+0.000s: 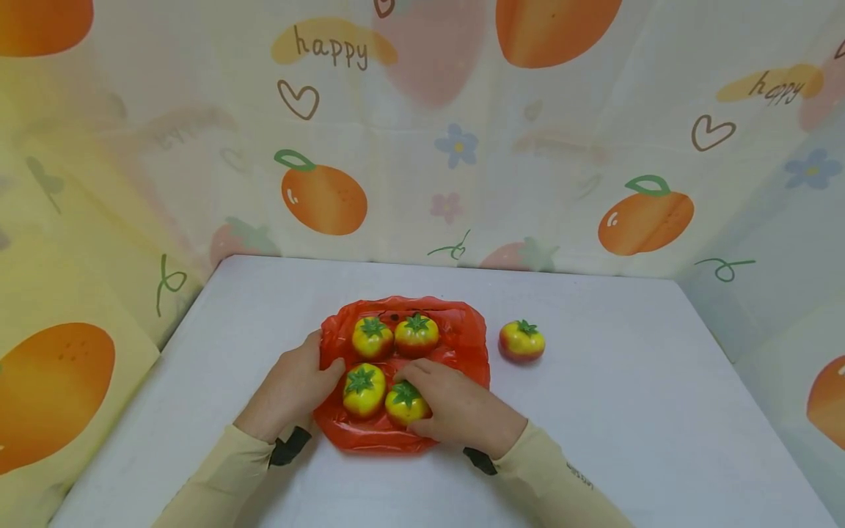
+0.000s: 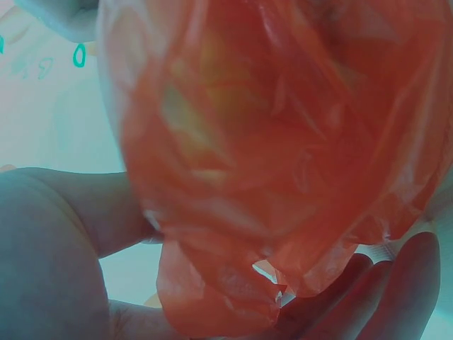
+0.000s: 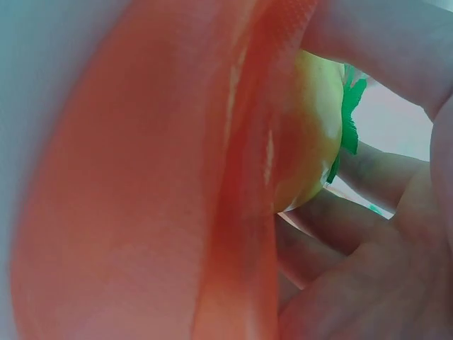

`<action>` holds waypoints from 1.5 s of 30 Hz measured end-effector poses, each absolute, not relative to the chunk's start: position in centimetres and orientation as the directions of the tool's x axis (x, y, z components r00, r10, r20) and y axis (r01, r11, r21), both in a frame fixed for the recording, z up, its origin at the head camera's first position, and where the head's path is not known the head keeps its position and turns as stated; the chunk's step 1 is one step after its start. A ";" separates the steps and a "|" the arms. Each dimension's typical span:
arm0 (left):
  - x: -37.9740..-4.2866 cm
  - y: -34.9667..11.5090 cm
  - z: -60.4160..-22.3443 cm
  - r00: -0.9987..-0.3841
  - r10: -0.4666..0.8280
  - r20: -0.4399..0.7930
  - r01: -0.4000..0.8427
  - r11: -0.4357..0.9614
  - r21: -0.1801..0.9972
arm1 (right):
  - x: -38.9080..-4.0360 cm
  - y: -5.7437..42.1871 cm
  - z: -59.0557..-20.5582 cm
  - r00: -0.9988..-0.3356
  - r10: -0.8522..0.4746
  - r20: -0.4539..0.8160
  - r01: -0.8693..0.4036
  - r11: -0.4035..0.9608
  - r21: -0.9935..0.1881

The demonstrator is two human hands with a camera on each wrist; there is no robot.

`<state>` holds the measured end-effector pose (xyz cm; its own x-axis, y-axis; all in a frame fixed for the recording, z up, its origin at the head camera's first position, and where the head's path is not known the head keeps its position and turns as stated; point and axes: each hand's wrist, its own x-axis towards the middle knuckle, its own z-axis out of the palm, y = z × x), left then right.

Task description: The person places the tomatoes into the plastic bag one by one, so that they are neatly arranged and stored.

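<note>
A red plastic bag [image 1: 462, 330] lies spread on the table with its edges raised; whether a tray is under it I cannot tell. My left hand [image 1: 297, 381] grips its left edge, thumb on top and fingers around the side; the left wrist view shows crumpled plastic [image 2: 212, 283] between thumb and fingers. At the near right of the bag, my right hand [image 1: 455, 403] holds a yellow-red tomato [image 1: 404, 402] with a green leafy top, thumb at the near side and fingers over the far side. Three similar tomatoes sit on the bag, including a near-left tomato [image 1: 363, 389].
Another tomato [image 1: 521, 342] stands alone on the white table [image 1: 627, 411], right of the bag. Behind the table hangs a fruit-patterned cloth [image 1: 422, 161], which also closes off both sides.
</note>
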<state>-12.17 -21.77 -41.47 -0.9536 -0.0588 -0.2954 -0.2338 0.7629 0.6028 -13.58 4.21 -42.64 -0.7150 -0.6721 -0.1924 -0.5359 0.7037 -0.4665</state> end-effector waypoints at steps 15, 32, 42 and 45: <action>-12.5 -21.3 -41.1 -0.956 -0.040 -0.289 -0.214 0.770 0.601 | -13.9 5.7 -41.5 -0.734 -0.662 -0.151 -0.519 0.690 -0.505; -12.2 -21.5 -41.0 -0.944 -0.065 -0.322 -0.253 0.767 0.589 | -18.1 15.1 -38.2 -0.909 -0.396 0.127 -0.385 0.684 -0.619; -12.2 -21.9 -41.2 -0.942 -0.060 -0.330 -0.251 0.780 0.574 | -20.9 18.3 -41.2 -0.953 -0.303 0.019 -0.257 0.774 -0.579; -12.3 -21.9 -41.1 -0.944 -0.060 -0.323 -0.245 0.785 0.569 | -21.3 18.5 -41.8 -0.956 -0.292 -0.021 -0.228 0.787 -0.574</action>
